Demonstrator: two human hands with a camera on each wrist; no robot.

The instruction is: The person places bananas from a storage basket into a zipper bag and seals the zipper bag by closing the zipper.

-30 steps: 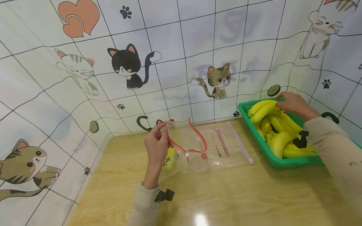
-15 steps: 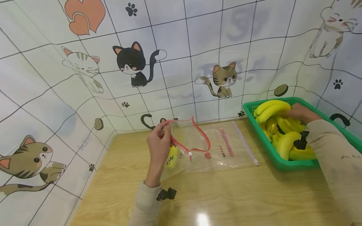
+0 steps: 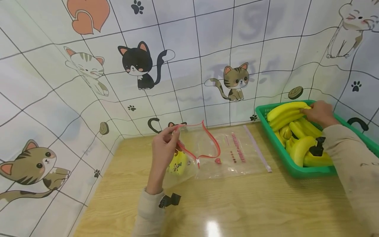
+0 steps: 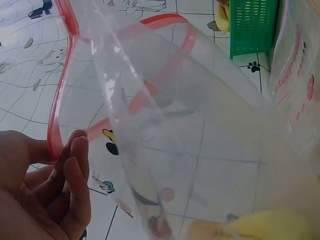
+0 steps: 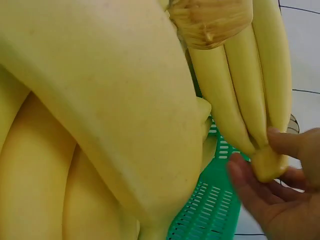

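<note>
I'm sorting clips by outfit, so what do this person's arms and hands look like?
The left hand and right hand wear no gloves. Long beige sleeves cover both arms; the right one bears small dark lettering, not fully readable. An angular black device sits near each cuff.

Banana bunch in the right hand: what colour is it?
The banana bunch is yellow, seen best in the right wrist view.

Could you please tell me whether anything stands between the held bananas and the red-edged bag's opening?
Only the left rim of the green basket stands between the banana bunch and the red-edged bag; a lilac-edged bag lies flat on the table, probably no obstacle.
</note>
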